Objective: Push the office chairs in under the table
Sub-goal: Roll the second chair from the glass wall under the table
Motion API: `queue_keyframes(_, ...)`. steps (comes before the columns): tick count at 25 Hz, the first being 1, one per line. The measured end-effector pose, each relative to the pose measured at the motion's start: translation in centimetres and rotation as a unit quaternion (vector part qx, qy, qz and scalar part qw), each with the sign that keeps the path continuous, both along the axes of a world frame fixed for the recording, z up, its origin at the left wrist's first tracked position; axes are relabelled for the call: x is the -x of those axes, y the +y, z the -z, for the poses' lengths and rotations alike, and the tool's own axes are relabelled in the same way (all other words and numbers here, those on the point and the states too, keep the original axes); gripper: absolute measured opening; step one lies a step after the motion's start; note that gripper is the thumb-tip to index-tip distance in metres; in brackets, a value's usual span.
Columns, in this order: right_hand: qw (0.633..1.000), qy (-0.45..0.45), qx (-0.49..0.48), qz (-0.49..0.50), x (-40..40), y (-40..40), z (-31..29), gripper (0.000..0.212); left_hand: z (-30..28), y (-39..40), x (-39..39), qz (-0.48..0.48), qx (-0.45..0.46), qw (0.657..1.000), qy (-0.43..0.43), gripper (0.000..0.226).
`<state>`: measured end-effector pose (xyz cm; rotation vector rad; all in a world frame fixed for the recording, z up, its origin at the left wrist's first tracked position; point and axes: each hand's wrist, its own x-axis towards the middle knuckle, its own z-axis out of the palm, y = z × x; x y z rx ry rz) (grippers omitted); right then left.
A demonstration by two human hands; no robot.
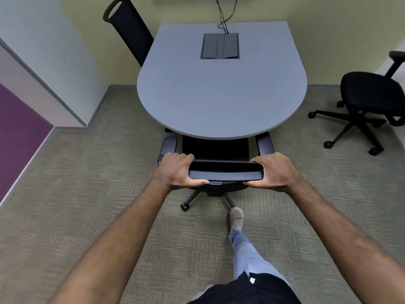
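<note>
A black office chair [215, 150] stands at the near rounded end of the grey table [219, 95], its seat partly under the tabletop. My left hand [175, 171] grips the left end of the chair's backrest top and my right hand [274, 172] grips the right end. A second black chair [129, 29] sits at the table's far left side, its seat hidden under the top. A third black chair [370, 102] stands apart on the carpet to the right, away from the table.
A cable box [219, 46] is set into the tabletop, with cables running up the yellow wall. My foot [236, 217] rests on the carpet by the near chair's base. A white wall corner [72, 95] juts out on the left.
</note>
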<state>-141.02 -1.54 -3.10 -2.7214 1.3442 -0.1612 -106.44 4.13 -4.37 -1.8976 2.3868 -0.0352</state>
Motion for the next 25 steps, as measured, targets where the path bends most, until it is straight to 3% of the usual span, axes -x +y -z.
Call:
queue_keyframes(19,1.0,0.012,-0.004,0.012,1.9,-6.3,-0.1,0.073,-1.6,-4.2,2.7,-0.021,-0.003,1.0,0.022,0.092)
queue_keyframes(25,1.0,0.002,0.0,-0.001,1.9,-8.0,0.0,0.072,-1.7,-5.7,2.3,-0.024,0.009,0.999,0.034,0.105)
